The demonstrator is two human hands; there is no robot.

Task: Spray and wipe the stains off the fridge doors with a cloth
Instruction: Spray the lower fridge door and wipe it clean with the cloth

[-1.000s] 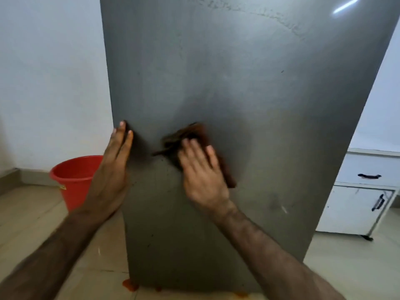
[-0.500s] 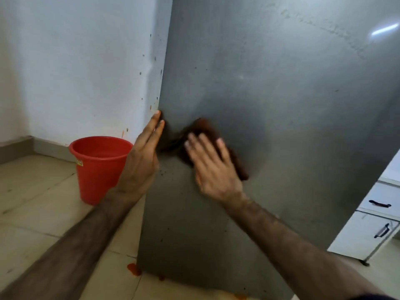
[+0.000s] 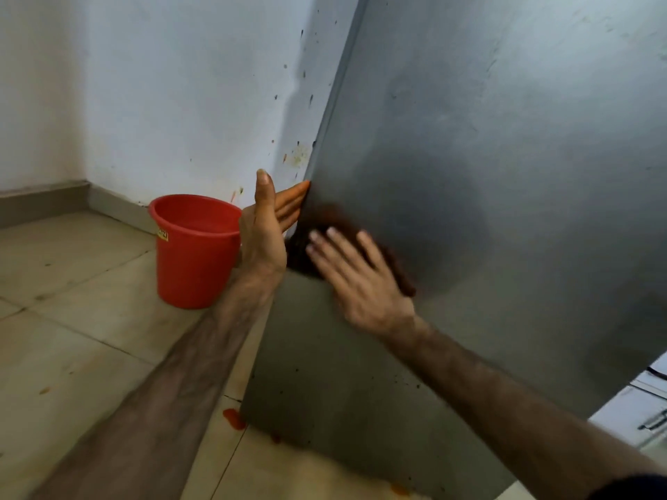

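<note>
Since before, cloth [image 3: 326, 225] perhaps edgeward.

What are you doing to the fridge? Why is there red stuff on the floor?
A person is cleaning the grey fridge door. The right hand presses a dark brown cloth flat against the door near its left edge, with straight fingers. The left hand rests against that edge, fingers straight. A red bucket stands on the tiled floor beside the fridge. Red splats lie on the floor at the fridge's foot, and the wall behind is speckled too.
</note>
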